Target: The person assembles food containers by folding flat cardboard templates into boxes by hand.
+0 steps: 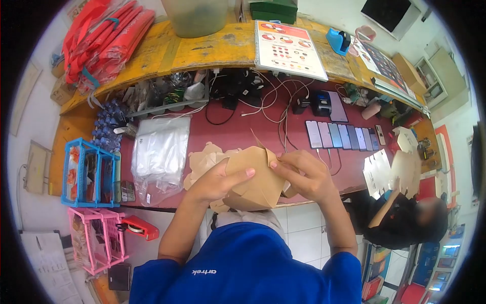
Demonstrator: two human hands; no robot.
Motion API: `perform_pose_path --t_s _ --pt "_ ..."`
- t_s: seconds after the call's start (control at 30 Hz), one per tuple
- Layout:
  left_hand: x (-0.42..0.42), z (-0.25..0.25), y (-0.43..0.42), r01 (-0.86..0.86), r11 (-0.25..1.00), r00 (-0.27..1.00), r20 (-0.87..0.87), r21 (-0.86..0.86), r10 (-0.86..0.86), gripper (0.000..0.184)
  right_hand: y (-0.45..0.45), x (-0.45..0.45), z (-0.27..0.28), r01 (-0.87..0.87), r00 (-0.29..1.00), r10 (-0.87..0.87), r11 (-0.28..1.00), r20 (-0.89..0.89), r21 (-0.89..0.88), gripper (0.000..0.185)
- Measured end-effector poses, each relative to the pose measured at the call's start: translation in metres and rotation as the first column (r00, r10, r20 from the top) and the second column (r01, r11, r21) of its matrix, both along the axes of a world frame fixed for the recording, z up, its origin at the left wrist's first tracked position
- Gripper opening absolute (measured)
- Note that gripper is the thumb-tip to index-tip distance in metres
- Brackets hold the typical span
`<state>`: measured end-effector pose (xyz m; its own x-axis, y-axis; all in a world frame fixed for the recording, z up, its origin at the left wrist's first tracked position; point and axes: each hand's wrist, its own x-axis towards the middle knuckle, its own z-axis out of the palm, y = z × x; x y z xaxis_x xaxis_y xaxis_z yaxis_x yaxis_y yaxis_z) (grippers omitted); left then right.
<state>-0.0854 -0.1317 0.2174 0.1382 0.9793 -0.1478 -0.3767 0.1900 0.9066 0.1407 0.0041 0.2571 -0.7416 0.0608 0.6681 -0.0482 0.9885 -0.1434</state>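
A brown kraft-paper food box [260,177], partly folded, is held up in front of my chest, above the table's near edge. My left hand [217,182] grips its left side, the thumb lying across the cardboard and the other fingers hidden behind it. At the upper right corner, my right hand [306,175] pinches a flap between thumb and fingers. One pointed flap stands up at the top of the box. Behind and to the left, flat kraft-paper box blanks [201,161] lie on the red tabletop [223,133].
A plastic-wrapped stack [161,147] and a blue basket [87,175] are on the left. Several phones [344,136] with charging cables lie to the right. A yellow shelf [223,50] runs along the back. At right, a co-worker [405,218] in black handles a white cardboard piece [378,172].
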Motion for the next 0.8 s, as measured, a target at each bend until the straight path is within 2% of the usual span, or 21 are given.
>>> perform_pose_path --t_s 0.07,0.3,0.37,0.5,0.73,0.8 --pt "0.001 0.001 0.001 -0.005 1.0 1.0 0.005 -0.001 0.005 0.043 -0.001 0.0 0.003 0.01 1.0 -0.012 0.996 0.023 0.087 0.051" --pt "0.003 -0.005 0.003 -0.011 0.998 1.0 -0.022 0.059 0.013 0.044 0.0 -0.004 0.0 0.004 0.999 0.002 0.992 -0.048 0.123 0.05" --pt "0.004 -0.003 0.003 -0.019 0.998 0.999 -0.045 0.061 0.022 0.043 -0.002 -0.004 -0.003 0.042 0.997 -0.034 0.992 -0.063 0.118 0.045" --pt "0.002 -0.001 0.003 -0.028 0.997 0.994 -0.103 0.071 0.036 0.041 -0.003 -0.005 -0.005 0.073 0.997 -0.068 0.987 -0.042 0.145 0.047" --pt "-0.001 0.006 0.006 0.002 0.997 0.991 -0.136 0.078 0.009 0.039 -0.004 -0.005 -0.008 0.035 0.999 -0.036 0.999 0.011 0.028 0.049" --pt "0.002 0.007 0.007 -0.057 0.995 0.992 -0.107 0.078 0.065 0.037 -0.006 -0.006 -0.009 0.039 0.999 -0.038 0.999 0.017 -0.008 0.05"
